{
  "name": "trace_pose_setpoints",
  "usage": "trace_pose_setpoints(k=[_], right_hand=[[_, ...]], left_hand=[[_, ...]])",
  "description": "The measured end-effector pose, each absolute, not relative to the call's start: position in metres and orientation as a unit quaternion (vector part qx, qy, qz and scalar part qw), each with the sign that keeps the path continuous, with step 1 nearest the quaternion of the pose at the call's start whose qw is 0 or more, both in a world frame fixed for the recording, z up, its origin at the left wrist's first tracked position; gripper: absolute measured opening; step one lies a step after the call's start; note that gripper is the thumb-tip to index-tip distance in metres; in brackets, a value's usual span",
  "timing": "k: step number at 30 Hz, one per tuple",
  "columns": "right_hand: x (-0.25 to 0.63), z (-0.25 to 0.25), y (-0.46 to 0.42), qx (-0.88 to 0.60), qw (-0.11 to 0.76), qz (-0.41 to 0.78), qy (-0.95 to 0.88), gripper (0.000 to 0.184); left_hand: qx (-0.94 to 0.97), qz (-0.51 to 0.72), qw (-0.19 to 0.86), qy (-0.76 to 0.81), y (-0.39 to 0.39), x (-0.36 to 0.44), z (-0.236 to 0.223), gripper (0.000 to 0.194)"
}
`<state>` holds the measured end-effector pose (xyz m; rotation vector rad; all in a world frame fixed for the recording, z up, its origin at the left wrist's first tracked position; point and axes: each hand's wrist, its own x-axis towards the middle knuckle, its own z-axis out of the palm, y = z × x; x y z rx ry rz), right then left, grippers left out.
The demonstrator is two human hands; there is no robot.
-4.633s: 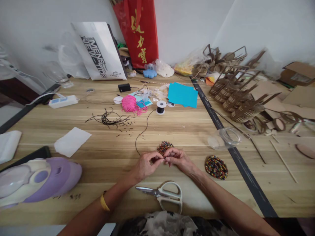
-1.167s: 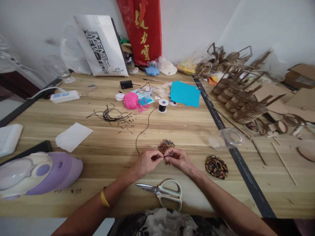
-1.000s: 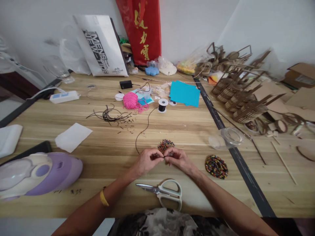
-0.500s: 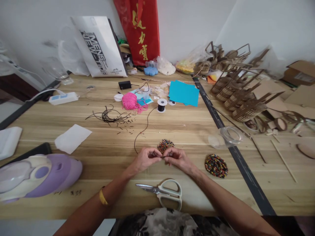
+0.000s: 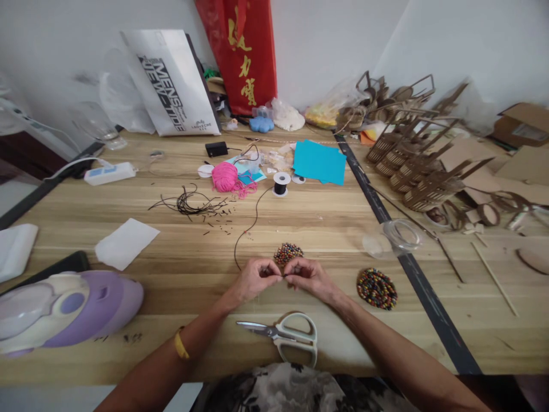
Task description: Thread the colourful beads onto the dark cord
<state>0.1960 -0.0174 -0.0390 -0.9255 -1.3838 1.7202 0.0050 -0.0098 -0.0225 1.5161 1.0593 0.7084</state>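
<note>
My left hand [image 5: 258, 278] is pinched shut on a black cord [image 5: 235, 250], which runs back to a small white spool [image 5: 281, 184]. My right hand [image 5: 309, 277] meets it fingertip to fingertip, pinching a tiny dark piece that looks like the cord's end or a bead; the fingers mostly cover it. Just beyond the fingertips lies a small pile of multicoloured beads [image 5: 289, 253]. A coiled string of similar beads [image 5: 377, 289] rests to the right. Scissors [image 5: 278, 334] with pale handles lie between my forearms, blades pointing left.
At left sit a purple-and-white device [image 5: 98, 303] and white paper [image 5: 127, 243]. Black cord pieces [image 5: 189, 201], pink yarn [image 5: 225, 177] and blue sheets [image 5: 319, 162] lie farther back. Small brown baskets [image 5: 429, 189] and a clear tubing coil [image 5: 402, 236] are at right; bags [image 5: 171, 86] stand behind.
Both hands stay in nearly the same place, with only a slight shift at the fingertips. The camera view has moved very slightly; nothing else visibly differs.
</note>
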Motion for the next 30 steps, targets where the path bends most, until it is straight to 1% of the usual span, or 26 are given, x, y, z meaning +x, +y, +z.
trace_pose_setpoints(k=[17, 20, 24, 27, 30], right_hand=[[0.1946, -0.0369, -0.0186, -0.368, 0.363, 0.660, -0.545, 0.026], [0.1946, -0.0371, -0.0190, -0.369, 0.368, 0.652, -0.551, 0.027], [0.1946, -0.0363, -0.0203, -0.361, 0.374, 0.646, -0.558, 0.027], [0.1948, -0.0358, -0.0210, -0.358, 0.376, 0.642, -0.564, 0.027], [0.1951, -0.0356, -0.0211, -0.356, 0.376, 0.644, -0.563, 0.027]], left_hand=[[0.624, 0.298, 0.571, 0.443, -0.0096, 0.0065, -0.0236, 0.005], [0.611, 0.297, 0.593, 0.431, -0.0090, 0.0057, -0.0248, 0.003], [0.600, 0.316, 0.614, 0.404, -0.0074, 0.0024, -0.0220, 0.012], [0.605, 0.335, 0.601, 0.401, -0.0060, -0.0004, -0.0186, 0.014], [0.607, 0.327, 0.604, 0.398, -0.0057, -0.0009, -0.0170, 0.014]])
